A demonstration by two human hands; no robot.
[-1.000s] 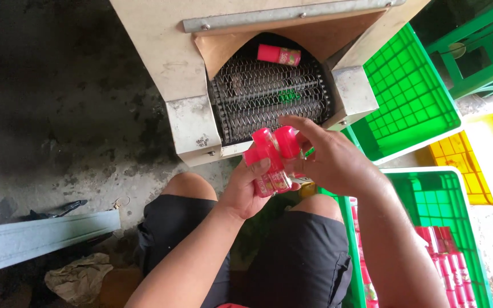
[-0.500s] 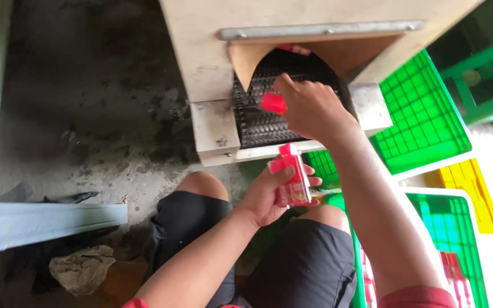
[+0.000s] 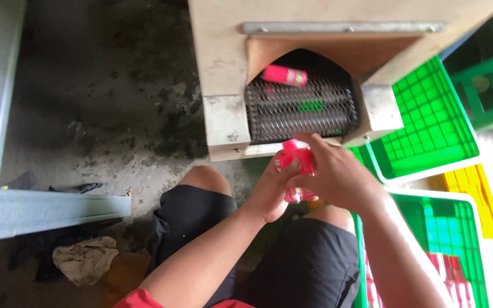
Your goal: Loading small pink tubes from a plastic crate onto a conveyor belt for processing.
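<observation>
Stained grey concrete floor point(image 3: 115, 114) is seen beneath a seated person in black shorts point(image 3: 309, 268), with a crumpled rag point(image 3: 84, 259) lying at the lower left and a grey metal beam point(image 3: 41, 208) just above it. Nearest on the right, a green crate point(image 3: 449, 228) is seen partly filled with red packs point(image 3: 449, 276). Above the knees, both hands are brought together around a small cluster of pink bottles point(image 3: 296, 165). The left hand point(image 3: 269, 191) is curled under and against the bottles from the left, its fingers closed on them. The right hand point(image 3: 332, 174) is wrapped over them from the right, fingers bent tightly around the caps. The bottles are held roughly upright, long axis near vertical, with the pink caps pointing up toward the machine; how many are held cannot be told. Just beyond the hands, a wire mesh conveyor point(image 3: 300, 111) is framed by a beige machine housing point(image 3: 223, 51). Farther back on the mesh, a single pink bottle point(image 3: 285, 75) is seen lying on its side, long axis running left to right. Another green crate point(image 3: 429, 120) and a yellow crate point(image 3: 477, 194) are seen to the right.
</observation>
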